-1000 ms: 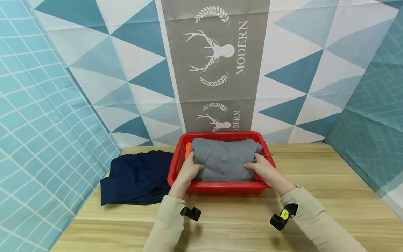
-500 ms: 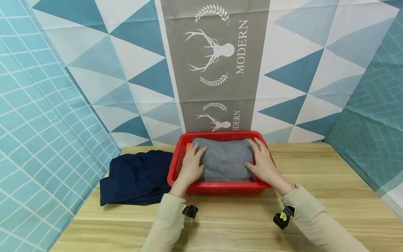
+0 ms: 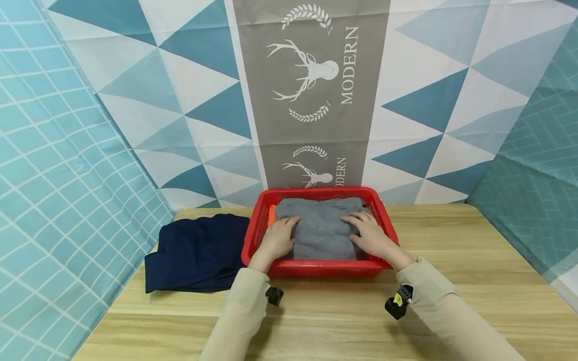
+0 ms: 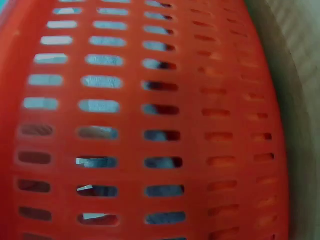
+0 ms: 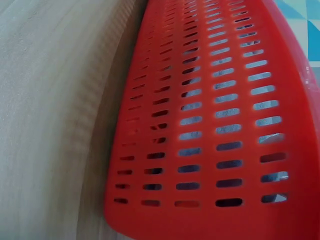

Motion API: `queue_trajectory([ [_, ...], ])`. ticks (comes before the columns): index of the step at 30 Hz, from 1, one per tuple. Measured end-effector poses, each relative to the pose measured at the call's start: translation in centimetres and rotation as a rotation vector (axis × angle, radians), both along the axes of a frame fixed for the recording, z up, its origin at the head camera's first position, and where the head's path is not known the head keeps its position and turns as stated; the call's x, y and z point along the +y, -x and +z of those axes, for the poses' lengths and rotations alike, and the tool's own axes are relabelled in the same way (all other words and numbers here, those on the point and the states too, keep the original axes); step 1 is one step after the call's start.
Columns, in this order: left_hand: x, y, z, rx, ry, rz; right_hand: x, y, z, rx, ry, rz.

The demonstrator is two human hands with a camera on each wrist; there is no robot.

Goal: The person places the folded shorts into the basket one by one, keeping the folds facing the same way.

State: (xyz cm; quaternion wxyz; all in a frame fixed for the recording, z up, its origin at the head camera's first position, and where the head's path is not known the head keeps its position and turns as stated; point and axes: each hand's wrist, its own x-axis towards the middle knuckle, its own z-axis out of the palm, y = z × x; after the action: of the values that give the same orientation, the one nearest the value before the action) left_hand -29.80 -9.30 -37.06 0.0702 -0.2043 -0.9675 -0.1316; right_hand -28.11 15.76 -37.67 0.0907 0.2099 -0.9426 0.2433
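A geometric backdrop [image 3: 311,128] hangs behind the wooden table [image 3: 334,321] — blue gridded sheet [image 3: 58,175] at left.

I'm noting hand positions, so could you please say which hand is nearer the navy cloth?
Left: the left hand is just right of the navy cloth; the right hand is farther right, at the right end of the grey cloth.

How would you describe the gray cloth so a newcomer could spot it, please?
On the wooden table stands a red basket. Inside, under the left hand and right hand, lies the gray cloth, its colour unlike the navy cloth outside or the orange item beside it.
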Motion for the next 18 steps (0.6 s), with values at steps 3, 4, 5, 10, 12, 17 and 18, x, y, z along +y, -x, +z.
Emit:
queue_trajectory([
  [3, 0.27, 0.16, 0.04, -0.051, 0.02, 0.005, 0.01, 0.16, -0.18, -0.035, -0.002, 0.002],
  [4, 0.33, 0.17, 0.09, -0.067, 0.022, 0.008, 0.04, 0.2, -0.18, -0.046, 0.001, 0.006],
  [5, 0.4, 0.21, 0.14, -0.082, 0.026, 0.011, 0.07, 0.24, -0.17, -0.058, 0.002, 0.012],
  [10, 0.34, 0.46, 0.19, -0.146, 0.035, 0.02, 0.18, 0.46, -0.07, -0.136, 0.003, 0.063],
  [12, 0.28, 0.53, 0.19, -0.168, 0.033, 0.02, 0.31, 0.54, -0.13, -0.164, 0.0, 0.084],
  [17, 0.21, 0.53, 0.15, -0.191, 0.001, 0.007, 0.79, 0.58, -0.31, -0.199, 0.035, 0.104],
  [18, 0.18, 0.46, 0.16, -0.187, -0.005, 0.007, 0.84, 0.51, -0.3, -0.198, 0.049, 0.107],
])
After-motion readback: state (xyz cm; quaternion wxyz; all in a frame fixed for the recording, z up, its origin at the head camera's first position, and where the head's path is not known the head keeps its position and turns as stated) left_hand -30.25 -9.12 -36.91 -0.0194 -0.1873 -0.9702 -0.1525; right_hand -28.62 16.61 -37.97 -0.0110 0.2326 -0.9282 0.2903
